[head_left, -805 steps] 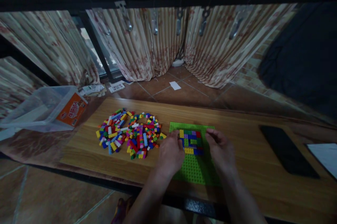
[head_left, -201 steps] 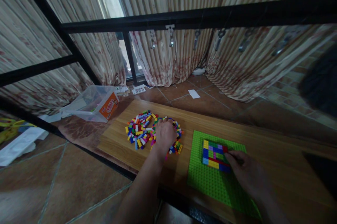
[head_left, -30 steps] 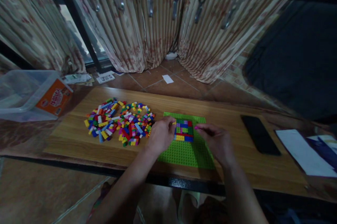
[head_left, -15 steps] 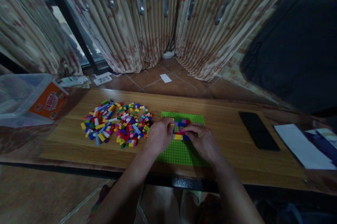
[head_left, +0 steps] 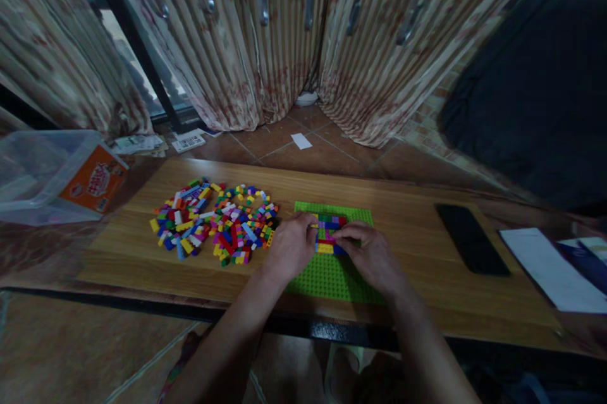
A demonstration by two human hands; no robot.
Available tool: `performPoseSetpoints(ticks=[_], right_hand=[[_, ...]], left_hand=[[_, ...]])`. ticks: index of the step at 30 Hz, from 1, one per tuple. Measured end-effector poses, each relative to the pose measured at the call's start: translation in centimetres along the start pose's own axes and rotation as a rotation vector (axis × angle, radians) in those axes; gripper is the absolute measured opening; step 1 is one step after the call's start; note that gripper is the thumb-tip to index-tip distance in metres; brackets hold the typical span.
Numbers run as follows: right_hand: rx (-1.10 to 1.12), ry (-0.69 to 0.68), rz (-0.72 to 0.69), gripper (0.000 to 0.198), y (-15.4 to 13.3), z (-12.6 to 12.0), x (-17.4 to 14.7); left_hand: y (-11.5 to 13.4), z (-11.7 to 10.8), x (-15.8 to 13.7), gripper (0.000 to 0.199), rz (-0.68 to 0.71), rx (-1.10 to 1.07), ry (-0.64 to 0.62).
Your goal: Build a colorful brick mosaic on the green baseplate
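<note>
A low block of coloured toy bricks (head_left: 325,248) is stuck on a green studded baseplate (head_left: 327,281) in front of me. It has yellow, blue, red and green rows around a middle with pink and green showing. My left hand (head_left: 294,244) is closed at the left side of this block, its curled fingers against the bricks. From the right, my right hand (head_left: 370,251) reaches over the block with thumb and forefinger pinched together near the pink bricks. Whatever sits between those fingertips is too small to make out.
Left of the baseplate lies a wide heap of loose toy bricks (head_left: 232,227) on the wooden board (head_left: 417,303). A black phone (head_left: 472,238) and white paper (head_left: 552,268) are at the right. A clear plastic box (head_left: 52,170) with an orange label stands far left.
The whole view has shifted slightly, so things appear a little further right. Both hands stay at the brick block, the right one still pinching over its middle.
</note>
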State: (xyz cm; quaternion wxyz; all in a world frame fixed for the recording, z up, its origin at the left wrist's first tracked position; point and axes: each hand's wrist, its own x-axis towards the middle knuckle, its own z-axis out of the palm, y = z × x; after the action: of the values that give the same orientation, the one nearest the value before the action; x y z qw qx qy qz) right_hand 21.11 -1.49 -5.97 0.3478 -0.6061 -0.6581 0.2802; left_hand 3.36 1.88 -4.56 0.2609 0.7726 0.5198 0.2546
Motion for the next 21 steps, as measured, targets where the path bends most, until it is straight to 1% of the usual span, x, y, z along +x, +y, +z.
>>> performPoseSetpoints(ticks=[6, 9, 12, 15, 18, 21], right_hand=[[0.066, 0.051, 0.09, 0.013, 0.3, 0.1, -0.2], [0.116, 0.156, 0.168, 0.017, 0.8, 0.0, -0.2], [0.157, 0.238, 0.238, 0.017, 1.3, -0.1, -0.1], [0.163, 0.228, 0.292, 0.018, 1.5, -0.1, 0.0], [0.144, 0.222, 0.315, 0.02, 1.3, 0.2, 0.1], [0.112, 0.203, 0.323, 0.02, 1.1, 0.4, 0.2]], left_hand=[[0.0, 0.0, 0.1, 0.018, -0.002, -0.002, -0.009], [0.1, 0.0, 0.1, 0.019, -0.052, 0.006, 0.003], [0.2, 0.2, 0.2, 0.023, -0.109, 0.01, 0.06], [0.4, 0.8, 0.1, 0.036, -0.144, -0.029, 0.094], [0.7, 1.6, 0.2, 0.047, -0.182, -0.066, 0.076], [1.1, 2.1, 0.4, 0.052, -0.229, -0.061, 0.054]])
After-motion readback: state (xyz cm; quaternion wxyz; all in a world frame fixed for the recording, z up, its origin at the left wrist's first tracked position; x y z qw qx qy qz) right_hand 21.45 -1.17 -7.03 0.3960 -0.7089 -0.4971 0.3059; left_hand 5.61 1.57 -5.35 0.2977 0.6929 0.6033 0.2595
